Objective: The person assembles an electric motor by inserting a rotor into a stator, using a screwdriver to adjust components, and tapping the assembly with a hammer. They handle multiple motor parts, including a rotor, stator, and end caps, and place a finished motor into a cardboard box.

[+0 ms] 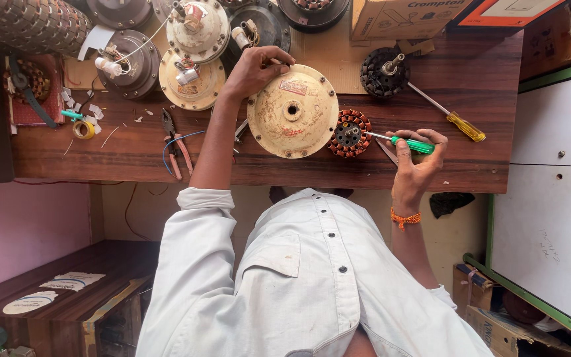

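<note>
Green plastic fills the grip of the right hand (414, 165): its fingers are curled shut around the handle of a green screwdriver (412, 145), thumb on top. The thin metal shaft runs away from the fingertips to the left, and its tip meets a round copper-wound stator (349, 132) lying just beyond them. An orange thread (404, 217) circles the wrist behind the hand. Farther out past the knuckles, a yellow-handled screwdriver (465, 125) lies slantwise on the wooden table (484, 165), its shaft pointing toward a dark round motor core (383, 73) with a spindle standing up.

The left hand (256, 69) has its fingers bent loosely over the far rim of a cream round motor cover (292, 112), resting on it rather than clasping it; whether the fingertips hook under the edge I cannot tell. The cover lies flat, touching or almost touching the stator on its right. To the left of this forearm lie red-handled pliers (174, 142), and beyond the fingers stand several more round motor housings (196, 30).
</note>
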